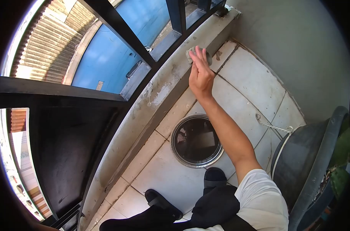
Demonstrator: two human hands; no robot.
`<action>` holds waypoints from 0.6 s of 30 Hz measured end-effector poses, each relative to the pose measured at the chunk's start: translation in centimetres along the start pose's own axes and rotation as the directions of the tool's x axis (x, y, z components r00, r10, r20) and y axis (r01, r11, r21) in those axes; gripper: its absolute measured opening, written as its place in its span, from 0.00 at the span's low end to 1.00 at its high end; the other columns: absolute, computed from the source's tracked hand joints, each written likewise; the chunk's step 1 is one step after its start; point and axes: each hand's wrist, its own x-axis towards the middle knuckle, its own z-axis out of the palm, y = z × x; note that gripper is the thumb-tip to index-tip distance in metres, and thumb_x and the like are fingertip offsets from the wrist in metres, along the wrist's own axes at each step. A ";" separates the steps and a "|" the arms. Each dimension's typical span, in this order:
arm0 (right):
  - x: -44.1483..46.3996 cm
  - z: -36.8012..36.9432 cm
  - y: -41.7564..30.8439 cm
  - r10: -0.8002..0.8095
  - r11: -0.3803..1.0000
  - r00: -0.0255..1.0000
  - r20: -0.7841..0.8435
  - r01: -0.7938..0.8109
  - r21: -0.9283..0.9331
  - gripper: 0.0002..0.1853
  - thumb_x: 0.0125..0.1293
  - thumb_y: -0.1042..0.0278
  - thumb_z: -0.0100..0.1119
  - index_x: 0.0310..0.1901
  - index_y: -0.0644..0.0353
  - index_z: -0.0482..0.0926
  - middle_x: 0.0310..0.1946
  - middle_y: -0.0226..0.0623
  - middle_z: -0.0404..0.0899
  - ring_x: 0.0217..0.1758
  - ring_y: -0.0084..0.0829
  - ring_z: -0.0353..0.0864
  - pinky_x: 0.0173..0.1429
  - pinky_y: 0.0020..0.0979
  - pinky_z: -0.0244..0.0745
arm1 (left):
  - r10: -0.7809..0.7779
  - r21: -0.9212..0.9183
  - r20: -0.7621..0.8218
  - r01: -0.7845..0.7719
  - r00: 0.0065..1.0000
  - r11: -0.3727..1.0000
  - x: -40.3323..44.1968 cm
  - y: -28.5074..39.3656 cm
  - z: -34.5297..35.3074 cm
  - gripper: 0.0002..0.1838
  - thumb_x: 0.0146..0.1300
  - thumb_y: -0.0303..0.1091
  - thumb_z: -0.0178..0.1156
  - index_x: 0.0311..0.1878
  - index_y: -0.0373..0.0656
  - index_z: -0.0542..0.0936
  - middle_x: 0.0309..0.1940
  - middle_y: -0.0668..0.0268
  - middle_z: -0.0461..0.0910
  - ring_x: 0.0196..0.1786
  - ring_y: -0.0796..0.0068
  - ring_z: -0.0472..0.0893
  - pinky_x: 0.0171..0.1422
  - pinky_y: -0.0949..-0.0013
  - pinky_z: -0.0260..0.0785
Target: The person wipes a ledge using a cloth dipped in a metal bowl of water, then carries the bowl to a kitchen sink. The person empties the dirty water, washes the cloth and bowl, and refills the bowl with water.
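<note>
My right hand [201, 74] reaches to the upper middle, fingers pressed over a greyish cloth [208, 57]. The cloth lies against the top inner edge of the low concrete ledge [159, 86], with part of it showing on both sides of my fingers. Below my forearm, a round metal container [175, 156] with dark liquid stands on the white tiles. My left hand does not show.
A black metal railing [105, 29] rises along the ledge. At the right, a large dark pot [304, 154] has a white rope [277, 127] round it. My feet in dark sandals [214, 175] stand below the container. A grey wall [298, 50] is behind the tiles.
</note>
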 end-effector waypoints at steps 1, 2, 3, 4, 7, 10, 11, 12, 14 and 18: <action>-2.3 0.0 -1.8 -0.007 0.999 1.000 0.023 0.006 0.043 0.17 0.66 0.83 0.48 0.54 0.64 0.80 0.60 0.54 0.75 0.68 0.56 0.68 0.69 0.43 0.67 | 0.006 0.020 -0.002 -0.006 1.000 1.000 0.0 -0.1 0.0 0.32 0.64 0.55 0.62 0.51 0.39 0.60 0.43 0.60 0.66 0.48 0.64 0.70 0.57 0.60 0.67; -3.7 -0.2 -2.8 -0.065 0.994 0.997 0.044 0.061 0.093 0.17 0.66 0.83 0.49 0.54 0.65 0.80 0.60 0.54 0.75 0.67 0.55 0.70 0.68 0.42 0.68 | 0.012 0.038 -0.005 -0.012 1.000 0.999 0.1 -0.1 0.1 0.32 0.64 0.56 0.62 0.52 0.39 0.60 0.43 0.60 0.66 0.48 0.64 0.70 0.57 0.60 0.68; -4.3 -0.7 -2.9 0.024 0.990 0.999 0.033 -0.028 0.138 0.17 0.66 0.82 0.50 0.54 0.65 0.79 0.60 0.55 0.75 0.66 0.54 0.72 0.67 0.40 0.69 | 0.014 0.046 0.006 -0.015 1.000 0.999 0.1 -0.3 0.1 0.32 0.65 0.56 0.61 0.52 0.38 0.60 0.43 0.60 0.66 0.48 0.63 0.70 0.57 0.59 0.68; -4.6 -1.3 -2.8 0.115 0.976 0.993 0.024 -0.118 0.181 0.16 0.66 0.81 0.50 0.55 0.65 0.79 0.60 0.55 0.74 0.64 0.52 0.74 0.66 0.39 0.70 | 0.017 0.049 0.017 -0.018 1.000 0.999 0.1 -0.6 -0.1 0.32 0.65 0.57 0.60 0.52 0.38 0.60 0.43 0.59 0.66 0.48 0.63 0.70 0.56 0.59 0.68; 0.7 -2.7 2.6 0.539 0.840 0.782 -0.313 -0.476 0.260 0.13 0.66 0.77 0.54 0.50 0.67 0.81 0.51 0.50 0.81 0.52 0.42 0.82 0.58 0.34 0.75 | 0.020 0.077 0.008 -0.020 1.000 0.997 -0.2 -0.3 0.2 0.33 0.65 0.57 0.59 0.53 0.37 0.60 0.44 0.58 0.67 0.47 0.62 0.70 0.55 0.57 0.67; 5.3 -2.6 9.6 0.730 0.683 0.518 -0.446 -0.527 0.505 0.11 0.67 0.74 0.57 0.47 0.67 0.81 0.42 0.42 0.84 0.42 0.33 0.82 0.51 0.31 0.75 | 0.021 0.114 0.018 -0.023 1.000 0.993 -0.1 -0.7 -0.2 0.34 0.66 0.59 0.58 0.54 0.37 0.60 0.44 0.58 0.67 0.47 0.62 0.70 0.54 0.57 0.67; 5.9 -1.8 10.4 0.784 0.615 0.501 -0.367 -0.546 0.568 0.11 0.67 0.73 0.58 0.48 0.67 0.81 0.42 0.42 0.83 0.43 0.32 0.81 0.51 0.30 0.75 | 0.021 0.122 0.028 -0.024 0.999 0.992 -0.1 -0.9 -0.3 0.34 0.66 0.60 0.57 0.55 0.37 0.60 0.44 0.57 0.68 0.47 0.62 0.70 0.54 0.57 0.67; 6.1 -0.8 10.6 0.830 0.539 0.480 -0.283 -0.566 0.624 0.11 0.67 0.73 0.58 0.48 0.66 0.82 0.43 0.42 0.83 0.45 0.31 0.81 0.51 0.30 0.75 | 0.030 0.122 0.017 -0.032 0.999 0.992 -0.1 -0.9 -0.2 0.34 0.66 0.60 0.57 0.55 0.37 0.60 0.44 0.57 0.68 0.47 0.62 0.70 0.53 0.57 0.67; 5.9 1.3 10.0 0.819 0.564 0.501 -0.282 -0.608 0.558 0.11 0.66 0.70 0.60 0.47 0.64 0.82 0.41 0.40 0.84 0.43 0.31 0.82 0.50 0.30 0.75 | 0.052 0.123 -0.003 -0.051 0.999 0.991 -0.1 -0.8 0.1 0.35 0.66 0.61 0.56 0.55 0.37 0.60 0.43 0.57 0.68 0.46 0.62 0.70 0.52 0.57 0.67; 6.6 -0.3 10.3 0.866 0.493 0.470 -0.172 -0.739 0.459 0.14 0.65 0.65 0.60 0.47 0.64 0.82 0.41 0.42 0.85 0.44 0.36 0.83 0.52 0.33 0.75 | 0.004 0.221 0.052 -0.015 0.999 0.975 -0.2 0.3 -0.4 0.33 0.67 0.59 0.55 0.55 0.37 0.61 0.43 0.57 0.69 0.43 0.61 0.72 0.47 0.58 0.69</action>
